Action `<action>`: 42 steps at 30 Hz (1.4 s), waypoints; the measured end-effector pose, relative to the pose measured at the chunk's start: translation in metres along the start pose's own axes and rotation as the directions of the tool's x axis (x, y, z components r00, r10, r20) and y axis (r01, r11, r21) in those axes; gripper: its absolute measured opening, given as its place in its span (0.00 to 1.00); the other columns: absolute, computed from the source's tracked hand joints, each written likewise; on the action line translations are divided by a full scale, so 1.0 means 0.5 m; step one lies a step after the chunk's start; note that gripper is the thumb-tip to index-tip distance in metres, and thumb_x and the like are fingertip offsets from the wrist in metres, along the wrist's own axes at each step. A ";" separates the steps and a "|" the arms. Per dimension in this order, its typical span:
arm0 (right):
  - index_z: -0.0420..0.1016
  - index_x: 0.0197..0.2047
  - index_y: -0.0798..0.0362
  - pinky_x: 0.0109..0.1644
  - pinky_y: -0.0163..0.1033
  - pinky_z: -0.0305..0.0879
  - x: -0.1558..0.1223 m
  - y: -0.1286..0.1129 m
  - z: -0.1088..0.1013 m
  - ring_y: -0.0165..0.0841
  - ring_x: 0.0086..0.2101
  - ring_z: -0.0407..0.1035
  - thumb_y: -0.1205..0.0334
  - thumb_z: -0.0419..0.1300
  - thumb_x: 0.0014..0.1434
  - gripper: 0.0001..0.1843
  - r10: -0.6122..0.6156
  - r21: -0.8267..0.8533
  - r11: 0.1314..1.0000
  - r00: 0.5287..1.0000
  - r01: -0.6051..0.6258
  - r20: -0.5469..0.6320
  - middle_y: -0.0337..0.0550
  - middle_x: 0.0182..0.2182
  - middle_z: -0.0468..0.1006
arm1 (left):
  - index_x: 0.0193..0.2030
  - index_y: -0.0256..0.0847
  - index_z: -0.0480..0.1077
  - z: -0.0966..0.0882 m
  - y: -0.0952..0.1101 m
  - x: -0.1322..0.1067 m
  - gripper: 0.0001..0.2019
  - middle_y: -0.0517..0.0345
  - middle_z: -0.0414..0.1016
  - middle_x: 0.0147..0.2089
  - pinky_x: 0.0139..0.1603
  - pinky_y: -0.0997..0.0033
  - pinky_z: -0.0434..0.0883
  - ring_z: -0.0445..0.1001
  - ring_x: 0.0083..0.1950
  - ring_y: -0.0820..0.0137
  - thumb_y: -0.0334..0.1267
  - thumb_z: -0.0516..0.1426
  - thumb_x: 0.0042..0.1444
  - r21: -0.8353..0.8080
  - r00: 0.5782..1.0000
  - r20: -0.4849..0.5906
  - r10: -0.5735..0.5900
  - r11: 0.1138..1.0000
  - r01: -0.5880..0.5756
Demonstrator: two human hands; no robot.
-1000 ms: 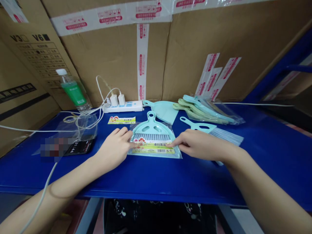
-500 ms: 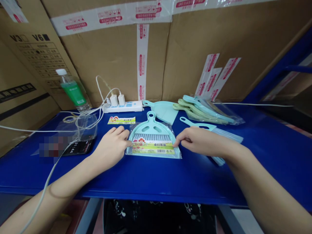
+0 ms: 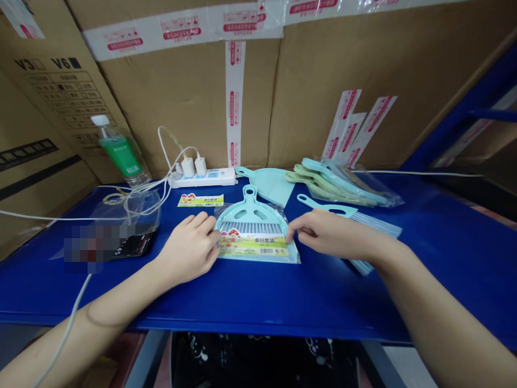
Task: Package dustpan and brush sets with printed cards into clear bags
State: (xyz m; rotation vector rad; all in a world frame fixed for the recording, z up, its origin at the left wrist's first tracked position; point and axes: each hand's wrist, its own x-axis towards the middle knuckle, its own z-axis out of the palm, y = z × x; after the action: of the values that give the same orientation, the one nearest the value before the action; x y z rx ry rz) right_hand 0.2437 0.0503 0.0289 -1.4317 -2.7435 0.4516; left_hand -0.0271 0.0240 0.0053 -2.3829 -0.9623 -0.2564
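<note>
The left grip (image 3: 191, 245) is curling its fingers at the near-left edge of a bagged dustpan-and-brush set (image 3: 250, 211); its fingertips are partly hiding, so whether it is pinching the plastic I cannot tell. The right grip (image 3: 323, 231) is folding most of its fingers in and pointing its index finger down at the set's right edge; whether its thumb is pressing against anything I cannot tell either. The set is lying flat between the two grips on the blue table (image 3: 258, 302), its handle pointing away from the person, and a printed label (image 3: 252, 245) is showing across the brush inside the bag. A loose label (image 3: 201, 200) is lying just beyond the left grip, with a white power strip (image 3: 205, 178) sitting farther behind it. To the left of that grip, a dark phone (image 3: 133, 245) is lying partly covered. An unwrapped brush (image 3: 325, 206) is lying beyond and under the right grip's wrist. Farther beyond the right grip, bagged green and blue pieces (image 3: 343, 183) are resting, and a bare dustpan (image 3: 272, 183) is lying to their left.
</note>
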 end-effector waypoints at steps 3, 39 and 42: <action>0.79 0.34 0.51 0.30 0.34 0.57 0.003 -0.001 0.001 0.30 0.25 0.66 0.73 0.46 0.53 0.20 -0.027 -0.029 0.999 1.000 0.027 -0.016 0.40 0.26 0.78 | 0.27 0.37 0.70 0.002 0.004 -0.001 0.08 0.53 0.67 0.30 0.31 0.64 0.62 0.64 0.33 0.64 0.28 0.52 0.54 0.047 1.000 -0.011 0.023 0.999 -0.023; 0.77 0.48 0.52 0.36 0.38 0.61 0.026 -0.039 0.049 0.34 0.32 0.70 0.73 0.48 0.56 0.22 -0.357 -0.047 0.934 0.910 0.355 -0.210 0.44 0.31 0.79 | 0.51 0.35 0.69 0.012 0.031 -0.001 0.16 0.49 0.77 0.46 0.42 0.65 0.67 0.72 0.45 0.64 0.27 0.45 0.63 -0.119 0.981 -0.025 0.195 0.973 -0.197; 0.78 0.45 0.51 0.35 0.38 0.60 0.026 -0.037 0.050 0.33 0.32 0.69 0.74 0.49 0.56 0.21 -0.368 -0.069 0.930 0.908 0.362 -0.201 0.43 0.30 0.79 | 0.53 0.36 0.69 0.014 0.030 -0.003 0.16 0.49 0.77 0.48 0.44 0.65 0.67 0.71 0.48 0.64 0.27 0.46 0.63 -0.142 0.981 -0.008 0.193 0.971 -0.193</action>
State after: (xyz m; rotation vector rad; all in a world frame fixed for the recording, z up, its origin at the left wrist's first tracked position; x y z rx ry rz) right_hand 0.2177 0.0448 0.0079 -0.8723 -2.7574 0.2280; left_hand -0.0181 0.0180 -0.0072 -2.5873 -0.7287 -0.2513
